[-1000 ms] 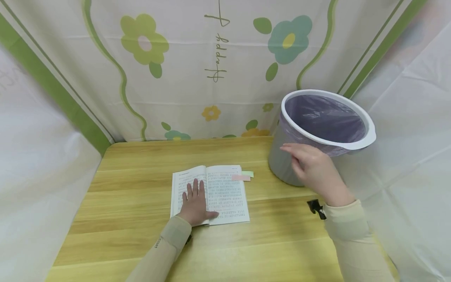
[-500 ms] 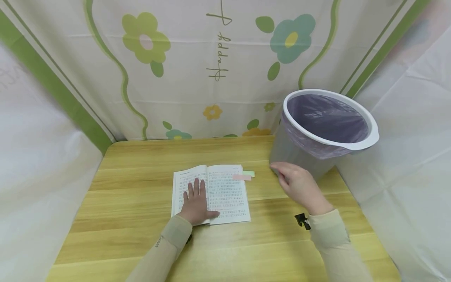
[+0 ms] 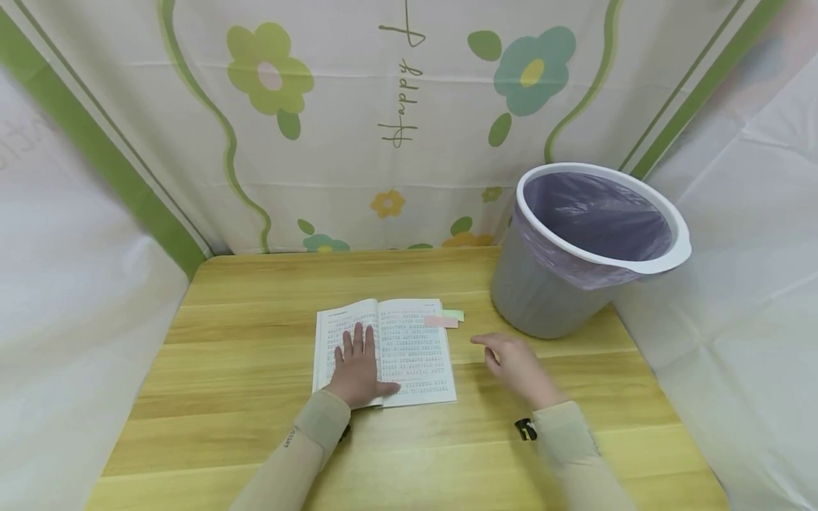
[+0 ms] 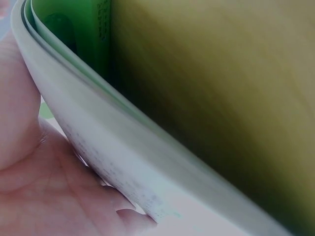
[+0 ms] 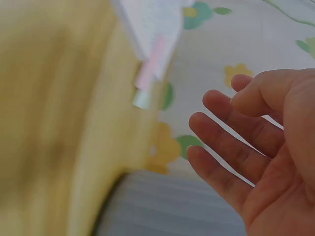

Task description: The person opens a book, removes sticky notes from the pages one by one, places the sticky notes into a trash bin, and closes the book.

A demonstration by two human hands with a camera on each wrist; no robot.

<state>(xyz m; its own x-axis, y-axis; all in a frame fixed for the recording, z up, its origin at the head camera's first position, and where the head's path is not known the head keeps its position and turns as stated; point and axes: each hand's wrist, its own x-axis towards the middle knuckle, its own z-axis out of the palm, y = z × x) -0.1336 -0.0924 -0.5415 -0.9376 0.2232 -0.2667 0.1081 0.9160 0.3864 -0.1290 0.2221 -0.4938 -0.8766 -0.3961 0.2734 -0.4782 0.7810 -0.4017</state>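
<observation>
An open book with printed pages lies on the wooden table. My left hand rests flat on its left page, fingers spread and thumb reaching across the fold. In the left wrist view the palm is against the curved page edges, and a green cover shows beneath. A pink sticky tab and a green one stick out from the right page's edge. To the right of the book hovers my right hand, with nothing in it; its fingers are loosely bent in the right wrist view.
A grey trash bin with a white rim and purple liner stands at the table's back right. Behind the table hangs a flower-patterned cloth, and pale sheets flank both sides.
My right hand has come down from in front of the bin and moved left toward the book's tabs. The left hand stays in place on the page.
</observation>
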